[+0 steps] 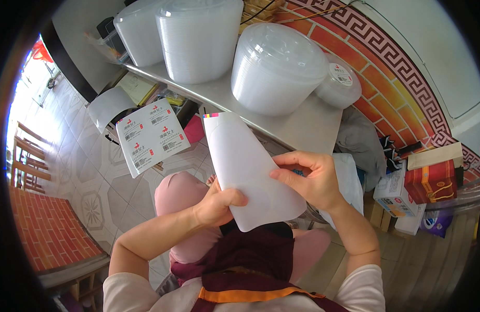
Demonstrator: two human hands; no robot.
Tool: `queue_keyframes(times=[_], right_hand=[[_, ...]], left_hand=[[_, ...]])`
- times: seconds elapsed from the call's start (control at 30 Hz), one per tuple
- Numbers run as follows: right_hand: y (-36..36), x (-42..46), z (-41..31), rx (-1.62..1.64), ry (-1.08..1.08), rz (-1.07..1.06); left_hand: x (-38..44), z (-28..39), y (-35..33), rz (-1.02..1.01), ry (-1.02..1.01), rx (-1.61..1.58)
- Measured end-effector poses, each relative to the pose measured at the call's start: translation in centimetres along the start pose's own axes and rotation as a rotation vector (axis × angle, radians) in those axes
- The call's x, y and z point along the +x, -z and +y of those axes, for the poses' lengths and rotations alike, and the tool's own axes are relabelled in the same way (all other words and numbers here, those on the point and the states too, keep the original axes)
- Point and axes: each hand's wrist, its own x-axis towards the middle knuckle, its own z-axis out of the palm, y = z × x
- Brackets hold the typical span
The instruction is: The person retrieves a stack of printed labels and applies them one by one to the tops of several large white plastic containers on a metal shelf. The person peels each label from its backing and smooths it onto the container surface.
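A curled white sheet, its blank side up and colour marks at its top corner, is held over my lap. My left hand grips its left edge, the thumb on top and the fingers mostly hidden beneath. At the opposite edge my right hand pinches it between thumb and index finger. Beyond my left hand lies a sheet of printed labels with red logos, writing and square codes. Nested stacks of clear plastic containers stand on the metal table in front of me.
A wide container stack stands near the table's right end, beside a smaller stack bearing a round label. Right of the table are a grey cloth, a white carton and a red gift box. Wooden chairs stand far left.
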Motion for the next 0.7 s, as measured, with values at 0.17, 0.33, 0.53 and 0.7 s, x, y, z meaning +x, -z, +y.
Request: queue_keyframes(times=[0.17,0.33,0.53,0.7], right_hand=[[0.8,0.2,-0.5,0.105,-0.200,-0.056],[1.3,0.3,-0.2,0.136,-0.211,-0.068],[2.1,0.5,0.1,0.192,-0.232,-0.048],[6.1,1.9,-1.9,0.071,-0.186,0.095]], left_hand=[[-0.1,-0.1,0.3,-0.041,0.020,0.002],[-0.2,-0.3,0.4,-0.044,0.044,0.004],[0.0,-0.4,0.3,-0.054,0.057,-0.005],[-0.8,0.1,0.2,0.033,0.014,0.013]])
